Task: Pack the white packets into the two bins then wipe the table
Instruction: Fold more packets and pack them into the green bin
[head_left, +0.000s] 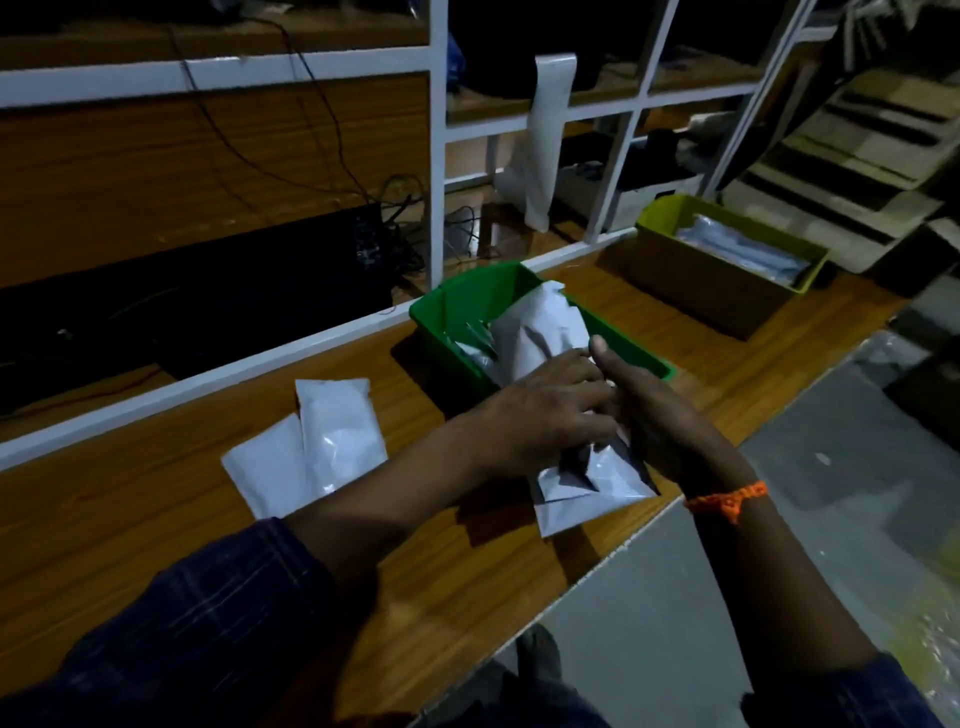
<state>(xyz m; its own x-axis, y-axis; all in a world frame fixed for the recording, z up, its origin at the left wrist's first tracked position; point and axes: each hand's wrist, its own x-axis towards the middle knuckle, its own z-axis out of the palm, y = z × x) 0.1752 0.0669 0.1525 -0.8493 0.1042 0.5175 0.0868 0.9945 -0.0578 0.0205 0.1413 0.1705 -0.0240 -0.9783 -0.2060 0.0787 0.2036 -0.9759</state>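
Observation:
A green bin (457, 306) stands mid-table with white packets inside, one packet (540, 327) sticking up over its rim. Both hands hold a bundle of white packets (587, 488) just in front of that bin, near the table's front edge. My left hand (550, 400) lies on top of the bundle, fingers closed over it. My right hand (654, 405), with an orange wrist thread, grips the bundle's right side, thumb raised. Two more white packets (311, 447) lie overlapped on the table to the left. A yellow-green bin (670, 218) with packets inside sits far right.
The wooden table (156, 530) ends in a diagonal front edge with grey floor (779, 545) beyond. A white metal frame (439, 156) with shelves rises behind the bins. A black device (208, 306) and cables lie behind the rail. Cardboard is stacked at the upper right.

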